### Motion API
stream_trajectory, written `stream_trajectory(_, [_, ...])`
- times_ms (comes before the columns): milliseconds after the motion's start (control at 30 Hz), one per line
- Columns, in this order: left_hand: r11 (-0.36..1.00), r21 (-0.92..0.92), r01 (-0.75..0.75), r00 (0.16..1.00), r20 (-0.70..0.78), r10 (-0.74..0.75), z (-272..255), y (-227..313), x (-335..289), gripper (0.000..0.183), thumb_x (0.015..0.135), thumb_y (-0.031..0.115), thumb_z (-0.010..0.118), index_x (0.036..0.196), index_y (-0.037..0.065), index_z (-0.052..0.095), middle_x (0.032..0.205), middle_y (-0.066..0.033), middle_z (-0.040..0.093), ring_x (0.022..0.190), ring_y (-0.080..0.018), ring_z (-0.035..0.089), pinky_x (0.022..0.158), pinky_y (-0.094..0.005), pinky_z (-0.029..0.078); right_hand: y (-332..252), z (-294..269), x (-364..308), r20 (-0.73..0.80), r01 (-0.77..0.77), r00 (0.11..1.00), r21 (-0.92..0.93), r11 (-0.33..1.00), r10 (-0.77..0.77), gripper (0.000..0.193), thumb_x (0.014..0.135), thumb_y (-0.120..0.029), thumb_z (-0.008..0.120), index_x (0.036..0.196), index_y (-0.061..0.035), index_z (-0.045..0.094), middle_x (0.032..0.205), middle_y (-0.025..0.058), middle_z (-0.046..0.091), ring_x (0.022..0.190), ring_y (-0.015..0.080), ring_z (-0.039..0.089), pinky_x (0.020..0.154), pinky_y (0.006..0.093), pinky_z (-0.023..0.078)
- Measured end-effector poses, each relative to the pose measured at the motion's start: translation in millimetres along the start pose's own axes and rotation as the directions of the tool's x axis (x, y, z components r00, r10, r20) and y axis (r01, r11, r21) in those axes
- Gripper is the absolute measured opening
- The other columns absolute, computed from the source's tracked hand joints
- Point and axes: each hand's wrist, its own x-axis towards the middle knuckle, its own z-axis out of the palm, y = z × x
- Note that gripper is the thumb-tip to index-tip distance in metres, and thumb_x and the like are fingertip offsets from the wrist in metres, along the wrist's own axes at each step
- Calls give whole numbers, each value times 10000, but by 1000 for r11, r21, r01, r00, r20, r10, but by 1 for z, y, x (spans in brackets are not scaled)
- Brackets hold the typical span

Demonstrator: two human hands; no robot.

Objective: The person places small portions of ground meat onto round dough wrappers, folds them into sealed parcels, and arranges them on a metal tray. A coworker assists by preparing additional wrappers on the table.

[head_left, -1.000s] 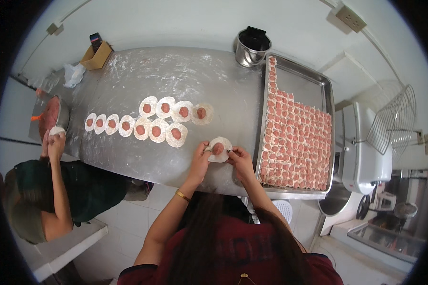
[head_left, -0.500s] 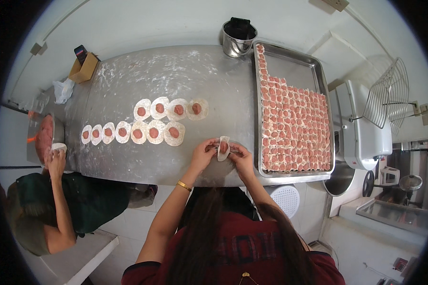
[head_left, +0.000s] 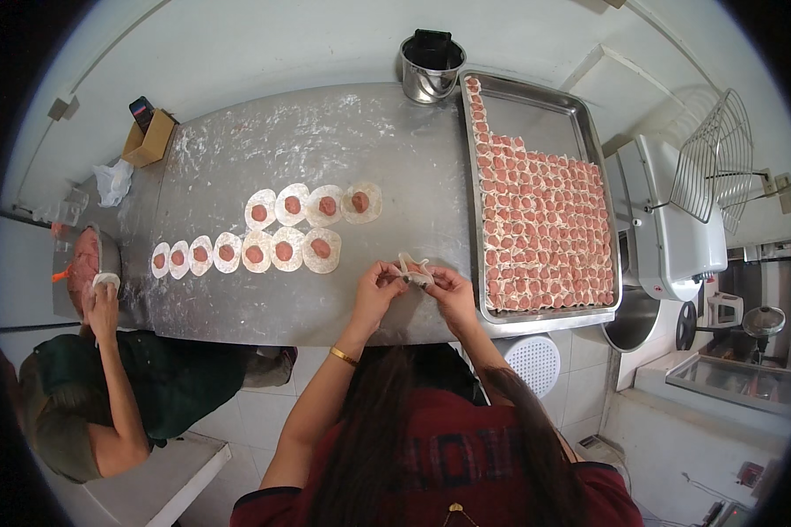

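Note:
My left hand (head_left: 380,288) and my right hand (head_left: 451,292) hold a dumpling wrapper (head_left: 414,267) between them, just above the near part of the steel table. Its edges are gathered upward, and its filling is mostly hidden by the folds and fingers. Both hands pinch it with closed fingertips. To the left lie two rows of flat round wrappers (head_left: 321,249), each with a dab of pink meat filling. Beside my right hand is a large metal tray (head_left: 545,110), mostly covered by tightly packed open-topped dumplings (head_left: 545,228); its far right part shows bare metal.
Flour streaks the steel table (head_left: 237,149). A metal bucket (head_left: 429,83) stands behind the tray. At the left, a co-worker's hand (head_left: 104,309) holds a wrapper by a container of pink meat (head_left: 85,263). A cardboard box (head_left: 148,139) sits far left; a white machine (head_left: 668,220) stands right.
The wrapper in my fingers was more open, its filling showing; now its sides are folded upward around it. The whole view has shifted slightly. My hands stay near the same place.

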Motion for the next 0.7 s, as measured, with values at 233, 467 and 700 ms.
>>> stream_trajectory(233, [990, 117, 76, 996, 42, -81, 0, 8, -9, 194, 799, -41, 609, 985, -4, 568, 956, -67, 605, 937, -153, 584, 784, -235, 470, -11, -15, 6, 14, 4, 1000, -430, 903, 2, 257, 768, 52, 600, 1021, 21, 636, 889, 77, 672, 857, 139, 631, 755, 256, 492])
stream_trajectory(467, [620, 698, -358, 913, 125, 387, 4, -24, -7, 159, 724, -26, 677, 858, 9, 598, 907, -106, 656, 789, -185, 654, 719, -263, 515, -13, -14, -3, 140, 202, 979, -565, 800, -148, 281, 717, 59, 617, 990, -9, 632, 918, 97, 648, 845, 187, 645, 728, 289, 511])
stream_trajectory(700, [779, 621, -89, 993, -10, 122, 23, -7, -14, 251, 722, 59, 735, 905, 14, 569, 913, -103, 667, 825, -186, 659, 712, -286, 516, -21, -20, 6, 366, 426, 904, -761, 489, -220, 294, 646, 47, 621, 933, -17, 629, 843, 137, 611, 756, 326, 606, 685, 372, 488])
